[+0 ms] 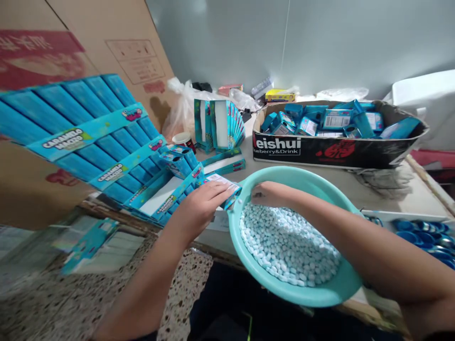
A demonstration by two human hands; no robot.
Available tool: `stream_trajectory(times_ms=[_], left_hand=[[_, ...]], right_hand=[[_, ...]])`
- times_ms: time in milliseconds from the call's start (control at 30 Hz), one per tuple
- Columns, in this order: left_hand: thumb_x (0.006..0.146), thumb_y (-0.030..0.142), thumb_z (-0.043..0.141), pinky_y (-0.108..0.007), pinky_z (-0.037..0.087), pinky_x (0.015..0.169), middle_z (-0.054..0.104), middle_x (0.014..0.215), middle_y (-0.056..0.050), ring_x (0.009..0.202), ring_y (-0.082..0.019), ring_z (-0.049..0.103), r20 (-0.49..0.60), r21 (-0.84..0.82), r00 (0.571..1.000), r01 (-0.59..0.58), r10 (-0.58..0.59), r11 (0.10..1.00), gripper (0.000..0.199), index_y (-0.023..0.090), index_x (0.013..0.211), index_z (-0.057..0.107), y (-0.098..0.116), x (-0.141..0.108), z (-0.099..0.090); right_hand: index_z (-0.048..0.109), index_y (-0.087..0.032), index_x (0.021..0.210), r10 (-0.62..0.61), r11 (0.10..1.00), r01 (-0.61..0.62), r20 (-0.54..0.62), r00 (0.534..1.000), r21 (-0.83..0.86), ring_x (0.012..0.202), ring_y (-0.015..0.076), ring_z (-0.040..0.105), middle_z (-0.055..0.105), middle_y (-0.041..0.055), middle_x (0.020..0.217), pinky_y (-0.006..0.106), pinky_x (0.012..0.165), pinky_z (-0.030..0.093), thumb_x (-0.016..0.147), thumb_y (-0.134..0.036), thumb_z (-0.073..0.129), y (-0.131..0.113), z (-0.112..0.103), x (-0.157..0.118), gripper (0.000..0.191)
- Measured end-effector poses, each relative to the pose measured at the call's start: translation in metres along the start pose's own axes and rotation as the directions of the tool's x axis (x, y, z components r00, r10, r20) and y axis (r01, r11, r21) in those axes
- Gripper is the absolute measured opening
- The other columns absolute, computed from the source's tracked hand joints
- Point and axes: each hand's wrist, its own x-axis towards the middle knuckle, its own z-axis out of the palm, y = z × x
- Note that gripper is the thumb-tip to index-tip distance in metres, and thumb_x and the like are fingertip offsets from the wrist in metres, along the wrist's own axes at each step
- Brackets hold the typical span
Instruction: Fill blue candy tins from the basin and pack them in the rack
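Observation:
My left hand [208,203] is closed around a small blue candy box [227,183], held tilted against the left rim of a turquoise plastic basin [314,177]. Many small pale-blue candies [289,248] lie in the basin. Inside it, near that same rim, my right hand [268,194] is curled just above the candies, close to the box's end. Its fingers face away from me, so whatever they hold is hidden.
Stacked display trays of blue boxes [103,137] lean at the left. Folded empty cartons [220,123] stand behind. A black cardboard tray [313,149] holds loose blue boxes. Blue lids or tins [423,237] sit at the right, and a paper cup [183,139] stands mid-table.

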Motion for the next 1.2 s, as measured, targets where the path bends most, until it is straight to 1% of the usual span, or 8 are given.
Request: stream_trajectory(times_ms=[100,233,367,500,767,900,1067,1200], left_hand=[[0.094,0.002,0.050,-0.048,0.052,0.115,0.069,0.138,-0.007,0.131,-0.023,0.064,0.051,-0.109,0.998,0.042,-0.037,0.993,0.052,0.026,0.138,0.065,-0.001,0.004,-0.002],[0.092,0.015,0.062,-0.045,0.055,0.112,0.072,0.132,-0.008,0.125,-0.024,0.067,-0.047,-0.244,0.944,0.306,-0.327,0.920,0.041,0.025,0.131,0.070,-0.007,-0.005,0.012],[0.080,0.035,0.080,-0.046,0.059,0.103,0.077,0.118,-0.011,0.109,-0.029,0.074,-0.154,-0.419,0.716,0.577,-0.681,0.701,0.046,0.019,0.123,0.071,-0.025,-0.029,0.043],[0.070,0.044,0.086,-0.047,0.060,0.098,0.077,0.114,-0.015,0.106,-0.032,0.075,-0.119,-0.695,0.507,0.572,-0.854,0.436,0.064,0.014,0.122,0.063,-0.046,-0.051,0.079],[0.080,0.042,0.079,-0.049,0.051,0.111,0.073,0.123,-0.014,0.122,-0.032,0.067,0.074,-0.708,0.536,0.622,-0.841,0.334,0.045,0.019,0.116,0.065,-0.060,-0.070,0.101],[0.083,0.042,0.076,-0.050,0.040,0.120,0.067,0.134,-0.013,0.135,-0.031,0.058,0.072,-0.697,0.563,0.618,-0.823,0.362,0.044,0.020,0.120,0.067,-0.063,-0.076,0.104],[0.071,0.031,0.086,-0.050,0.040,0.121,0.070,0.133,-0.010,0.135,-0.032,0.058,0.259,-0.845,0.522,0.529,-0.812,0.071,0.049,0.024,0.116,0.067,-0.062,-0.077,0.104],[0.060,0.023,0.091,-0.048,0.039,0.121,0.073,0.128,-0.009,0.137,-0.034,0.057,0.275,-0.880,0.520,0.475,-0.809,0.007,0.057,0.024,0.113,0.068,-0.057,-0.073,0.097]], right_hand=[[0.073,-0.013,0.087,0.020,1.000,-0.020,0.028,0.999,0.011,0.077,0.0173,0.058,0.072,0.0049,0.087,0.029,0.071,0.040,0.093,-0.023,0.062,0.003,-0.001,0.000,0.016],[0.075,-0.016,0.094,0.136,0.989,-0.137,0.021,0.991,0.052,0.083,0.0197,0.063,0.073,0.0055,0.092,0.030,0.073,0.042,0.092,-0.026,0.064,0.008,-0.006,-0.003,0.015],[0.074,-0.022,0.115,0.213,0.974,-0.224,0.167,0.963,0.047,0.100,0.0254,0.067,0.074,0.0064,0.113,0.032,0.083,0.046,0.082,-0.040,0.078,0.003,-0.018,-0.009,0.038],[0.073,-0.027,0.120,0.230,0.972,-0.235,0.329,0.916,-0.025,0.110,0.0347,0.067,0.072,0.0078,0.123,0.039,0.088,0.051,0.058,-0.057,0.091,-0.013,-0.020,-0.013,0.071],[0.022,-0.021,0.167,0.330,0.941,-0.311,0.552,0.765,-0.132,0.141,0.0482,0.048,0.045,0.0217,0.160,0.052,0.116,0.040,0.030,-0.056,0.099,-0.041,0.004,-0.015,0.160],[0.032,-0.019,0.164,0.325,0.945,-0.278,0.551,0.769,-0.169,0.136,0.0483,0.054,0.053,0.0210,0.154,0.050,0.114,0.043,0.035,-0.057,0.097,-0.047,0.005,-0.017,0.150],[0.047,-0.020,0.157,0.302,0.953,-0.251,0.559,0.772,-0.169,0.138,0.0453,0.052,0.055,0.0174,0.153,0.046,0.114,0.043,0.043,-0.055,0.092,-0.042,0.001,-0.019,0.128],[0.060,-0.026,0.147,0.304,0.952,-0.239,0.525,0.795,-0.189,0.132,0.0437,0.057,0.061,0.0128,0.147,0.045,0.109,0.046,0.046,-0.055,0.089,-0.032,0.000,-0.019,0.109]])
